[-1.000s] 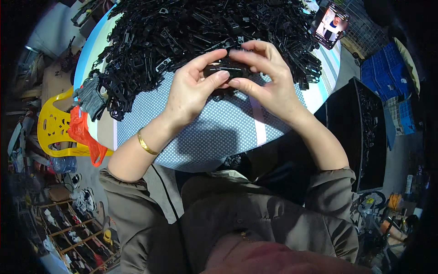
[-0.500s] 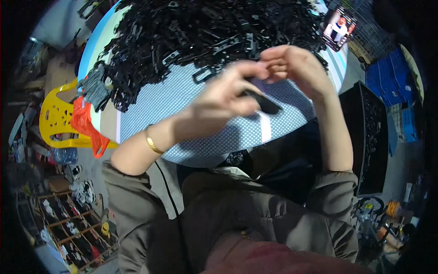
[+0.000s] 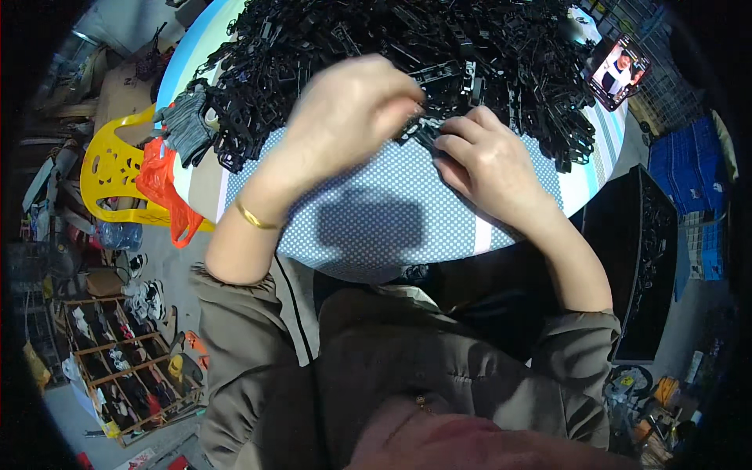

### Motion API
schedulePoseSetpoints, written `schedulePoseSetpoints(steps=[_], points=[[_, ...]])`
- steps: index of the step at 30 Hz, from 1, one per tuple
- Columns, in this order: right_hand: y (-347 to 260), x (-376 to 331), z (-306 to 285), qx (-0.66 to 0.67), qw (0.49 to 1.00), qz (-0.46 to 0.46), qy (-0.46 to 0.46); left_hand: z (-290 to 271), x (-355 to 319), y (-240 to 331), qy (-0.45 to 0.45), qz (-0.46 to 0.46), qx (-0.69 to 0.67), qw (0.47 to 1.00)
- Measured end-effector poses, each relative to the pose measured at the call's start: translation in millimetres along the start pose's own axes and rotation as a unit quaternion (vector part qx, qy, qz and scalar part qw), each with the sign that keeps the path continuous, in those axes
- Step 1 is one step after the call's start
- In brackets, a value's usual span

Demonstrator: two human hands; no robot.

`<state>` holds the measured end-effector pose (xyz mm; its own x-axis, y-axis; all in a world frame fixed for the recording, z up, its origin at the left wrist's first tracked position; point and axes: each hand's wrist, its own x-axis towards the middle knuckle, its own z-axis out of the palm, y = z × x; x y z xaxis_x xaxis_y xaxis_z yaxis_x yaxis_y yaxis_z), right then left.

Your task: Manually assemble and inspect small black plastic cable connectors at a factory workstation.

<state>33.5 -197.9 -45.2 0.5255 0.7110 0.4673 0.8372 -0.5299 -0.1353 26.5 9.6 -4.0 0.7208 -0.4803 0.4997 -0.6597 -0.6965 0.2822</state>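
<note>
Black parts (image 3: 329, 35) cover the worktop's (image 3: 454, 223) far side; left hand (image 3: 352, 102) and right hand (image 3: 492, 162) just moved to them, curled, grips unclear from here.

A broad, tangled heap of slender black parts (image 3: 439, 39), many with slots or rectangular openings and small bright glints, lies spread over the far portion of a rounded tabletop (image 3: 454, 227), its pieces overlapping at every angle. At the heap's near edge, close to its middle, sits one small dark part (image 3: 428, 130) with pale, shiny patches, partly hidden, so its full outline and exact tilt cannot be told.
</note>
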Motion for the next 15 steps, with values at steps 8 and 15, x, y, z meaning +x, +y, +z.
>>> schedulePoseSetpoints(steps=[8, 15], points=[[-1.5, -9.4, -16.4, 0.022, 1.0, 0.006, 0.003, 27.8, -6.2, -31.8, -0.038, -0.055, 0.287, 0.956], [-0.1, -16.6, -19.4, 0.083, 0.995, -0.007, 0.061, 34.8, -4.5, -13.9, -0.031, -0.073, 0.188, 0.979]])
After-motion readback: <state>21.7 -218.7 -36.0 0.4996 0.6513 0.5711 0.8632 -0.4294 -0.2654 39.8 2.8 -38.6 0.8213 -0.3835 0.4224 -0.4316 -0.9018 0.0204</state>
